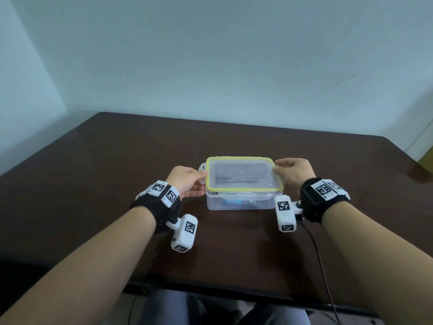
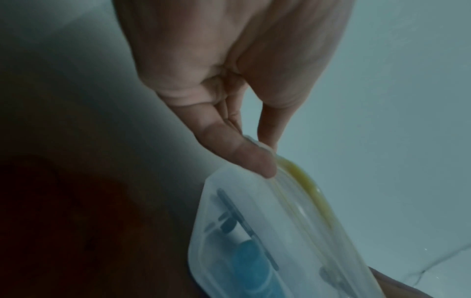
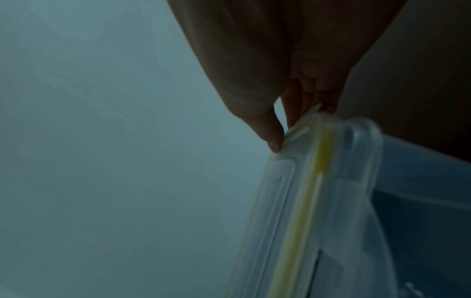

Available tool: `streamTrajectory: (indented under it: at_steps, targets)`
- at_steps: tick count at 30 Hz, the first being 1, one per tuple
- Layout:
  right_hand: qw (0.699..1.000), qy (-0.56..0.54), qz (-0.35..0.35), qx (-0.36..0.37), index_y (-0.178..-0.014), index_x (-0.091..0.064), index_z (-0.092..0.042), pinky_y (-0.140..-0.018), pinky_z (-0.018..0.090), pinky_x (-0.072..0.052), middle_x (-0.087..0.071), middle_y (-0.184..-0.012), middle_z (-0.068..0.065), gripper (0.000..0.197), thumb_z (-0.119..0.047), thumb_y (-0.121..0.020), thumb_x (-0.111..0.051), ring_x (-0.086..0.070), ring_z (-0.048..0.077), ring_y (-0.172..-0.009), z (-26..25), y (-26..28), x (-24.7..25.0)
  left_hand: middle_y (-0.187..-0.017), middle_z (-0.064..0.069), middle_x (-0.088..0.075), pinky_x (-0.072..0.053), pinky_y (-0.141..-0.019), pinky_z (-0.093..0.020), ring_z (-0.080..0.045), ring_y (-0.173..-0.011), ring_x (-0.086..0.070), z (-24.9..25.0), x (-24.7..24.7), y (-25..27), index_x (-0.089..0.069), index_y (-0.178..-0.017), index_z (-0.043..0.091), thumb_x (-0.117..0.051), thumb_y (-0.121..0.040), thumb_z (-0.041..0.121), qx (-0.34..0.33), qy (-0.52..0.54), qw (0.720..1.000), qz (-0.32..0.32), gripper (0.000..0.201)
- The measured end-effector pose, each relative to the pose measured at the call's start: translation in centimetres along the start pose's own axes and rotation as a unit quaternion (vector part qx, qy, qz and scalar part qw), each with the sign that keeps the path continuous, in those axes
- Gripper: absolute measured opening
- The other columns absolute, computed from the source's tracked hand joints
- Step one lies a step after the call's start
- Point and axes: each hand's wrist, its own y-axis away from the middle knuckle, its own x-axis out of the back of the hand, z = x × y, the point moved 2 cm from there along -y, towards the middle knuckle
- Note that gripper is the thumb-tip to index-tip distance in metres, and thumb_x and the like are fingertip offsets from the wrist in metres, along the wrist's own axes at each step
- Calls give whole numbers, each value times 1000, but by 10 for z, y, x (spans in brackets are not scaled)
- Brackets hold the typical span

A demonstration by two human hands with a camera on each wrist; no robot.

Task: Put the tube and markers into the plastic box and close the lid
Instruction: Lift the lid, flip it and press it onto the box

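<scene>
A clear plastic box (image 1: 241, 202) stands mid-table. Its lid (image 1: 241, 175), rimmed by a yellow-green seal, lies over the top. My left hand (image 1: 203, 178) pinches the lid's left latch flap (image 1: 202, 168), which sticks outward. My right hand (image 1: 277, 168) pinches the lid's right edge. In the left wrist view my left hand (image 2: 267, 154) grips the lid (image 2: 300, 181) by its corner. A blue tube (image 2: 252, 262) and dark markers (image 2: 229, 223) show through the box wall. In the right wrist view my right hand (image 3: 298, 125) holds the lid (image 3: 323, 157) at its flap.
The dark brown table (image 1: 117, 160) has bare surface all around the box. Its near edge (image 1: 234, 292) lies just above my lap. A pale wall (image 1: 210, 55) rises behind the table. Cables run from both wrist cameras off the front edge.
</scene>
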Motion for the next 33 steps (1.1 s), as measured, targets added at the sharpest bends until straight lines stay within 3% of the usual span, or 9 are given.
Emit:
streamTrajectory:
  at_steps: [4, 7, 10, 13, 16, 19, 24, 29, 33]
  targets:
    - [1000, -5, 8, 14, -118, -71, -7, -89, 27, -49, -69, -120, 8, 32, -14, -88, -68, -64, 17, -102, 5, 5, -3, -76, -11, -64, -58, -52, -27, -18, -57, -62, -3, 2, 2, -64, -78, 3, -72, -88, 20, 20, -2, 1000, -12, 21]
    - [1000, -5, -8, 30, -126, -67, -6, -91, 23, -45, -67, -124, 6, 36, -16, -92, -64, -60, 12, -105, 6, 10, -5, -89, -14, -68, -58, -51, -28, -19, -64, -63, -5, 7, 4, -66, -104, 6, -74, -86, 20, 34, 17, 999, -25, 24]
    - [999, -26, -34, 27, -130, -64, -7, -99, 31, -48, -65, -128, 4, 39, -15, -92, -61, -62, 15, -114, 8, 12, -7, -100, -13, -72, -59, -57, -32, -19, -69, -65, -5, 14, 0, -60, -119, 21, -77, -83, 19, 17, 7, 1000, -21, 40]
    - [998, -8, -48, 42, -129, -65, -9, -96, 29, -49, -65, -125, 0, 38, -18, -92, -61, -62, 13, -111, 8, 12, -6, -91, -4, -69, -56, -61, -32, -16, -72, -60, 1, 13, -5, -65, -105, 16, -77, -79, 20, -35, -64, 997, 16, 29]
    - [995, 72, -15, 66, -123, -69, -10, -85, 22, -43, -69, -116, 1, 34, -21, -91, -62, -61, 12, -101, 7, 13, -2, -56, 10, -57, -42, -56, -28, -16, -59, -44, 10, 5, -5, -62, -73, 12, -68, -77, 20, -86, -175, 980, 35, 12]
    - [995, 87, 8, 53, -116, -74, -14, -84, 21, -43, -72, -117, 0, 31, -24, -88, -65, -61, 11, -96, 7, 12, -3, -33, 13, -46, -37, -53, -26, -18, -50, -39, 15, -1, -6, -51, -59, 14, -61, -81, 22, -77, -218, 973, 27, 26]
    - [996, 75, 18, 33, -113, -75, -14, -80, 20, -41, -73, -113, 2, 28, -24, -90, -65, -60, 11, -91, 10, 13, -4, -54, -1, -56, -47, -60, -31, -21, -52, -49, 8, -3, -18, -56, -65, 10, -69, -86, 39, -88, -201, 975, 21, 38]
    - [997, 70, 24, 35, -113, -76, -15, -79, 20, -43, -74, -109, 0, 28, -26, -90, -62, -62, 11, -91, 14, 16, -7, -58, -7, -55, -44, -52, -28, -18, -49, -47, 0, -4, -22, -58, -64, 9, -76, -84, 27, -37, -62, 997, -11, 33]
    - [997, 65, 5, 32, -109, -76, -15, -80, 22, -44, -73, -104, -1, 25, -24, -88, -65, -65, 13, -95, 12, 13, -3, -62, -9, -55, -42, -50, -26, -17, -49, -46, 4, 0, -22, -59, -66, 8, -78, -82, 26, -24, -78, 996, -26, 30]
